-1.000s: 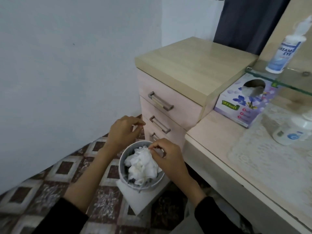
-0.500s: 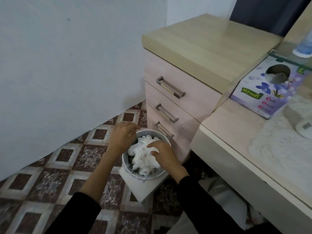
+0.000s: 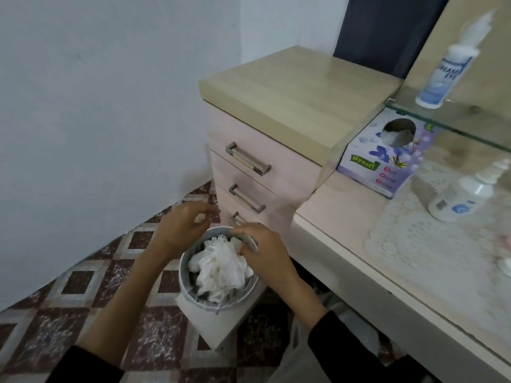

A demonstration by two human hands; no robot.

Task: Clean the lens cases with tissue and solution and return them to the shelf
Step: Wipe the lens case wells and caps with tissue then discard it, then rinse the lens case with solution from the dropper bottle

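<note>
Throwing-away step, lower centre: my right hand (image 3: 265, 252) curls onto the tissue (image 3: 221, 268) in the bin (image 3: 184, 273), grip unclear; my left hand (image 3: 179, 228) hangs loose and empty. Next, probably back to the worktop (image 3: 331, 211).

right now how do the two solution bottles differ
The shelf bottle stands on the glass shelf; the desk bottle sits lower, on the lace mat. The shelf bottle is tall and slim with a large blue label; the desk bottle looks squatter, mostly white with a small blue mark. Both have white tapered caps.
</note>
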